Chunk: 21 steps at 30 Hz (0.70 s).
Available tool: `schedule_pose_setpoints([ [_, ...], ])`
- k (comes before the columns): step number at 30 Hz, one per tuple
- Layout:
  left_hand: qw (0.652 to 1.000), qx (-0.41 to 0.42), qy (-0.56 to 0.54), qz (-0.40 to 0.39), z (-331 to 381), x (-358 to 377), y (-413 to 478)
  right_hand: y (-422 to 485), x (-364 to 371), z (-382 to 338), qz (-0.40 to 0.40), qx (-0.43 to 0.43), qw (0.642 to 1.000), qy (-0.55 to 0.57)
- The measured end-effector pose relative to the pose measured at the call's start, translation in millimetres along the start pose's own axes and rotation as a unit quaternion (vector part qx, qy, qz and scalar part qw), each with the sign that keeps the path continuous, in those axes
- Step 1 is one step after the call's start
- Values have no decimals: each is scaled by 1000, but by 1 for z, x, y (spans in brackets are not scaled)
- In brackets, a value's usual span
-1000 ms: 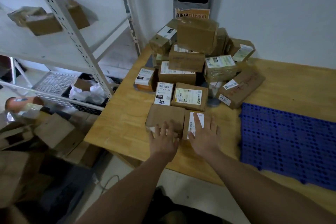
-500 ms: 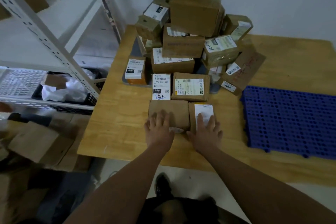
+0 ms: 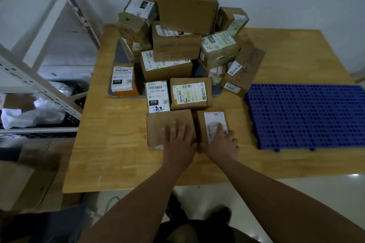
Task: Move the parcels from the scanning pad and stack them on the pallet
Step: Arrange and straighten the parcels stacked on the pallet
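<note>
From my remote seat, the head camera looks down over a wooden table (image 3: 118, 156). Two bare forearms reach forward from the bottom edge. The left forearm (image 3: 138, 193) rises from bottom centre. The right forearm (image 3: 276, 187) comes in from the bottom right corner and angles left. The wrists nearly meet at the table's near side.

The left hand (image 3: 177, 142) lies palm down, with straight, slightly spread fingers pressing flat on a plain parcel (image 3: 158, 124). It grips nothing.

Just to its right, the right hand (image 3: 223, 144) grips a labelled parcel (image 3: 209, 122). Its index finger lies straight along the white label, the other fingers curl over the parcel's right edge, and the thumb sits at the near left corner. The two parcels lie side by side on the bare table, touching or nearly so.

At the far left stands a white metal shelving rack (image 3: 39, 85). Behind the hands, at the table's far left, a pile of parcels (image 3: 177, 45) rises several layers high. It covers most of a grey scanning pad (image 3: 116, 53), which shows only at the pile's left and right edges. To the right of the hands, well apart from both parcels, a blue perforated pallet (image 3: 306, 116) lies flat on the table. No parcel rests on it.
</note>
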<state>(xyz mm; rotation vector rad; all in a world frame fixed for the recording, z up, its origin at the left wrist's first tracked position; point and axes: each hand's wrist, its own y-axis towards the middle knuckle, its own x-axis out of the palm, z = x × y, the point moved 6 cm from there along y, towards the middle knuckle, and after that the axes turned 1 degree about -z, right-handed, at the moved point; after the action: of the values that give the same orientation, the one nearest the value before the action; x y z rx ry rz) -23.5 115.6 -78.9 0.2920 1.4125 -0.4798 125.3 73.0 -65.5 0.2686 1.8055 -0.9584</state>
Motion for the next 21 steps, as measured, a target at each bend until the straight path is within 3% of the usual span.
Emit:
schedule_pose_setpoints([
  [12, 992, 102, -70, 8, 99, -6, 33, -2, -65, 69, 119, 24, 992, 39],
  [21, 985, 152, -74, -27, 186, -14, 77, 43, -111, 133, 134, 47, 989, 48],
])
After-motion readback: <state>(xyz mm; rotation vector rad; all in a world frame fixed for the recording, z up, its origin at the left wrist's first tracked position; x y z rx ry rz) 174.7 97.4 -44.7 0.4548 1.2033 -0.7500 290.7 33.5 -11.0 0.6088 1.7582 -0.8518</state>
